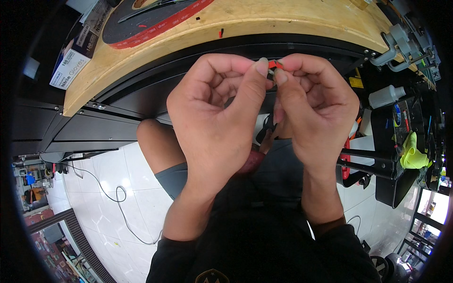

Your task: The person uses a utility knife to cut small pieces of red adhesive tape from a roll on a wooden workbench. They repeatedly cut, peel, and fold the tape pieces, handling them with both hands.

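Observation:
In front of the bench edge, my left hand [219, 99] and my right hand [311, 95] are raised with their fingertips almost meeting. Between them is a small piece of red-backed tape [274, 64], bent in the middle. The thumb and forefinger of my right hand pinch its right end. Its left end runs to the pinched thumb and forefinger of my left hand. A tiny pale and dark bit shows just under the red; what it is cannot be made out. Fingertips hide much of the piece.
A roll of dark foam tape with red liner [155, 37] lies on the wooden bench [283, 21], a slim tool on top. Tape scraps [221, 33] sit near the edge. A nitrile glove box [70, 69] stands left. Right are a black cart [389, 187], yellow cloth [412, 152] and white bottle [384, 96].

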`<state>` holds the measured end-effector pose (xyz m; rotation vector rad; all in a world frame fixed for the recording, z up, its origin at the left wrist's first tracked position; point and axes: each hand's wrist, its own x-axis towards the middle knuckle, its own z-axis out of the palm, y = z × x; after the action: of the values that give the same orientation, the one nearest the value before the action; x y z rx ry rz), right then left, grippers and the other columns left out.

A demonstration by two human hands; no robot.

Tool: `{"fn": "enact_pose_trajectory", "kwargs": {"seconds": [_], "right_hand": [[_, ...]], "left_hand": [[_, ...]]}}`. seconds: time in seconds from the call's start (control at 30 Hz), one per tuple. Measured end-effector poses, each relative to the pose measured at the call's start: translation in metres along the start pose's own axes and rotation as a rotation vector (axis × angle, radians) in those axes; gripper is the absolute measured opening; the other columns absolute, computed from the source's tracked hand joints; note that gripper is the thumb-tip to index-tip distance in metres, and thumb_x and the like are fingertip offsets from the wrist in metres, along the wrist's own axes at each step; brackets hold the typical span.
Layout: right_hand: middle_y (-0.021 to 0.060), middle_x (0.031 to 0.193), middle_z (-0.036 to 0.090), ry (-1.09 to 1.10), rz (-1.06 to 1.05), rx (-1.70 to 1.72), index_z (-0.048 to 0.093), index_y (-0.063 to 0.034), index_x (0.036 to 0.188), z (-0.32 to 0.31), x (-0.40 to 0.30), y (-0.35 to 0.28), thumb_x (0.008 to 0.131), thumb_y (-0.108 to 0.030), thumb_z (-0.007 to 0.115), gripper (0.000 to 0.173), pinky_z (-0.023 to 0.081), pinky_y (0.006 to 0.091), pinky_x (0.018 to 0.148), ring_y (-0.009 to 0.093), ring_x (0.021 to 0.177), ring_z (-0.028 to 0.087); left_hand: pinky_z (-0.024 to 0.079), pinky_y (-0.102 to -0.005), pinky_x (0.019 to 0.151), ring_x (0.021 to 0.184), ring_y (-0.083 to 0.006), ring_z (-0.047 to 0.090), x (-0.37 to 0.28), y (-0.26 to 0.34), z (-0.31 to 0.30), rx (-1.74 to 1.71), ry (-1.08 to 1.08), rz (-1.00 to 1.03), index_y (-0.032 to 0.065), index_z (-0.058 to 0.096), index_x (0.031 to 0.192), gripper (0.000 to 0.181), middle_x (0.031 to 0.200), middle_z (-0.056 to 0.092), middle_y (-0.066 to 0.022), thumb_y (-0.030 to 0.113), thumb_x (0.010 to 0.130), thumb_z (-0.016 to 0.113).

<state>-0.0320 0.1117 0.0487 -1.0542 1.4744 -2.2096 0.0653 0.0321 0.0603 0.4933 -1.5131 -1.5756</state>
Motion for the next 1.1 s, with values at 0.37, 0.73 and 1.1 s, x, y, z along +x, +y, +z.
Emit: {"fn": "enact_pose_trajectory", "kwargs": {"seconds": [0.37, 0.73, 1.1], "right_hand": [[0.0078, 0.085, 0.069, -0.025, -0.038, -0.043, 0.065, 0.0071, 0.108, -0.004, 0.001, 0.0, 0.094, 0.006, 0.063, 0.014, 0.045, 0.0182, 0.051, 0.005, 0.059, 0.059], [0.0047, 0.081, 0.067, -0.027, 0.022, 0.03, 0.066, 0.0045, 0.1, 0.0, 0.008, -0.006, 0.095, -0.001, 0.066, 0.008, 0.041, 0.0179, 0.049, 0.004, 0.059, 0.056], [0.0031, 0.074, 0.065, 0.001, 0.053, -0.003, 0.067, 0.0043, 0.099, 0.004, 0.009, -0.006, 0.095, -0.003, 0.067, 0.008, 0.039, 0.0186, 0.046, 0.004, 0.054, 0.053]], "left_hand": [[0.054, -0.0199, 0.074, 0.082, -0.0108, 0.07, -0.001, -0.005, 0.0, 0.046, -0.005, 0.08, -0.0049, 0.066, 0.102, 0.013, 0.09, 0.073, -0.0115, 0.006, 0.096, 0.069], [0.052, -0.0204, 0.077, 0.086, -0.0101, 0.068, -0.005, -0.005, 0.004, 0.047, 0.023, 0.116, -0.0056, 0.065, 0.101, 0.011, 0.094, 0.072, -0.0104, 0.002, 0.095, 0.069], [0.054, -0.0238, 0.081, 0.088, -0.0126, 0.069, -0.008, -0.007, 0.003, -0.029, 0.015, 0.136, -0.0058, 0.064, 0.106, 0.014, 0.095, 0.073, -0.0119, 0.005, 0.098, 0.066]]}}
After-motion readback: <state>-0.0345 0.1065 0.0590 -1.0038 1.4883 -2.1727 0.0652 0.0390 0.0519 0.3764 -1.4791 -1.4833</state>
